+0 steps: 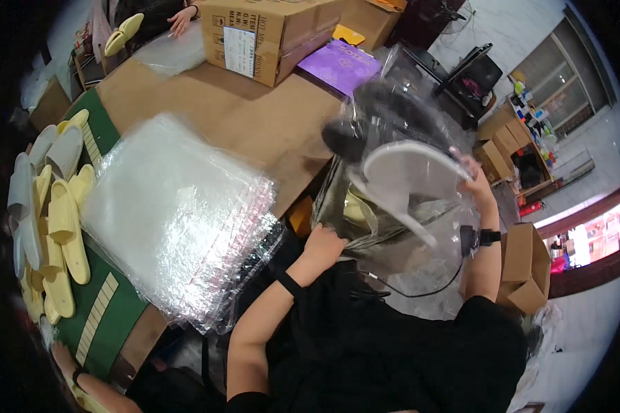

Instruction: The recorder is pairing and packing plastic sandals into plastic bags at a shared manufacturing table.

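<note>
My left hand [324,244] is closed on the edge of a large grey translucent plastic bag [365,237]. Pale yellow footwear [355,206] shows inside that bag. On the right, my raised right hand [470,172] grips clear-bagged slippers [410,165], held over the bag's mouth. These look whitish and are smeared by motion. A dark shape behind them, also under clear plastic, is too blurred to name. To the left of my left hand lies a thick stack of clear plastic bags [179,220] on the table.
Yellow and grey slippers [65,220] line a green mat [103,323] at the left. A cardboard box [269,41] and a purple package [341,65] sit at the table's far side. Co-workers' hands show at the top [182,20] and lower left [63,359]. An open carton [523,268] stands at right.
</note>
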### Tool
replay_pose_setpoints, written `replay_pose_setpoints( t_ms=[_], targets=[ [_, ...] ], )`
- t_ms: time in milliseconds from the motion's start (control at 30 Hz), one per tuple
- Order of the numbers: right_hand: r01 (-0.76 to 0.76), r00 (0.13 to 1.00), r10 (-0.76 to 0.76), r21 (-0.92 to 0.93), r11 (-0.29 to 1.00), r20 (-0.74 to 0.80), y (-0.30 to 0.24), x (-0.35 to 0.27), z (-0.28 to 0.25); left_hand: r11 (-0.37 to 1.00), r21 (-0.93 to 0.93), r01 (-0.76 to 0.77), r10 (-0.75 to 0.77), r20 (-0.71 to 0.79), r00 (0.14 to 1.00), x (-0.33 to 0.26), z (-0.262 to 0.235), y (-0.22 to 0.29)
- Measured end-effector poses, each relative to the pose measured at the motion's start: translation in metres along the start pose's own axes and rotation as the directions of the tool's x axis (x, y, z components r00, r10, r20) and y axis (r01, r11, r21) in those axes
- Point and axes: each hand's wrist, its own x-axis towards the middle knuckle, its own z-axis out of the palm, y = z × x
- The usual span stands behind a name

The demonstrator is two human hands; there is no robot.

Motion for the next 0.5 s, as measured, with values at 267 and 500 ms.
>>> replay_pose_setpoints(
  t_ms=[267, 500],
  targets=[
    [-0.124, 0.906, 0.384, -0.756, 0.643, 0.177, 0.006, 0.008, 0.017, 0.976, 0.025, -0.215, 0.217, -0.127, 0.968, 0.011, -0.022, 0.028],
    [0.321, 0.822, 0.252, -0.781, 0.536, 0.511, 0.034, 0.075, 0.189, 0.902, 0.162, -0.4, 0.431, -0.38, 0.818, 0.004, -0.066, 0.049]
  ],
)
